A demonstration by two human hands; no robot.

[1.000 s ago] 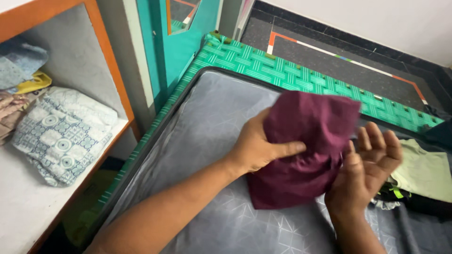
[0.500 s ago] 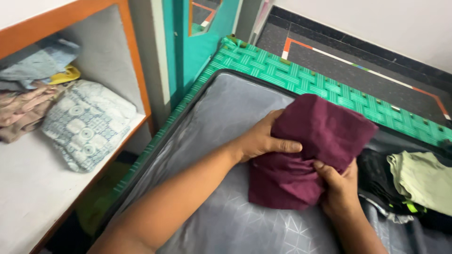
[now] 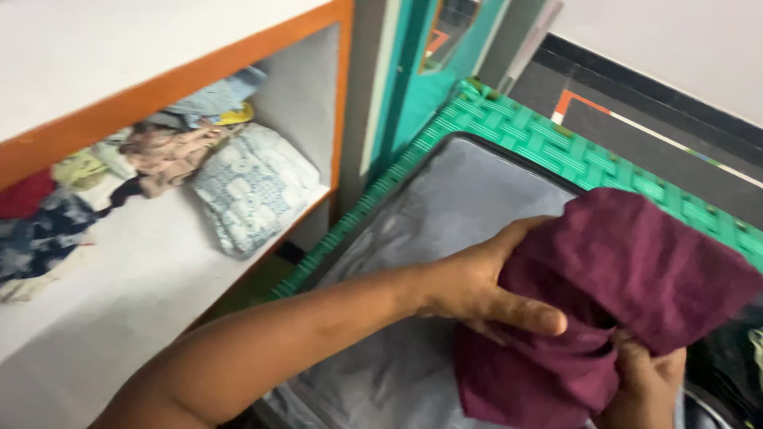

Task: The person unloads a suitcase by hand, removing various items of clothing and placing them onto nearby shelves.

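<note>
A folded maroon cloth (image 3: 628, 278) is held in both hands above the grey lining of an open suitcase (image 3: 445, 214). My left hand (image 3: 485, 282) grips its left side, thumb laid across the top. My right hand (image 3: 648, 377) holds it from underneath at the lower right, mostly hidden by the fabric. The cloth's lower edge hangs close to the lining; I cannot tell whether it touches.
A white shelf with an orange frame (image 3: 199, 75) stands at the left, holding a blue patterned folded cloth (image 3: 250, 187) and a heap of mixed clothes (image 3: 95, 179). A green woven mat (image 3: 556, 147) lies under the suitcase. A teal door (image 3: 429, 56) is behind. Dark clothes (image 3: 727, 369) lie at right.
The view has swung left, showing more of the shelf. Both hands have lifted the maroon cloth a little; the right hand went from open beside it to gripping it from below.
</note>
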